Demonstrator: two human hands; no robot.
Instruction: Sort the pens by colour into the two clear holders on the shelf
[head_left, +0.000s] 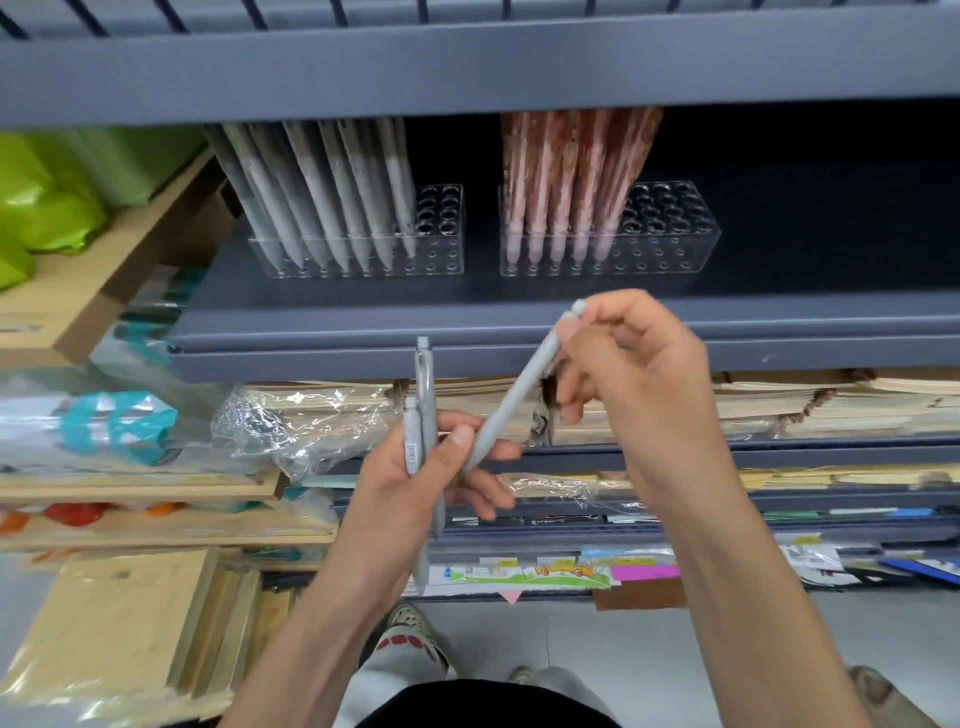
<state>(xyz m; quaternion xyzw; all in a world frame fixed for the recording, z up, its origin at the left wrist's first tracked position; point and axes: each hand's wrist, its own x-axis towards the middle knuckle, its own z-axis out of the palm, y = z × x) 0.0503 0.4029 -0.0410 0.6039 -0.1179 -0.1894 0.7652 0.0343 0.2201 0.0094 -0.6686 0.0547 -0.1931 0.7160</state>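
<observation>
All shelved pens (322, 192) blurred, tops hidden behind upper shelf (467, 78).

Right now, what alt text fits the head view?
The left hand grips two upright grey pens; the right hand pinches a third pen, slanted. On the shelf behind, the left clear holder has grey pens, the right clear holder pink pens.

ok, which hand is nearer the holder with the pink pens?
Right. The right hand, pinching a grey pen, is in front of and below that holder; the left hand, gripping two grey pens, is lower and further left.
</observation>
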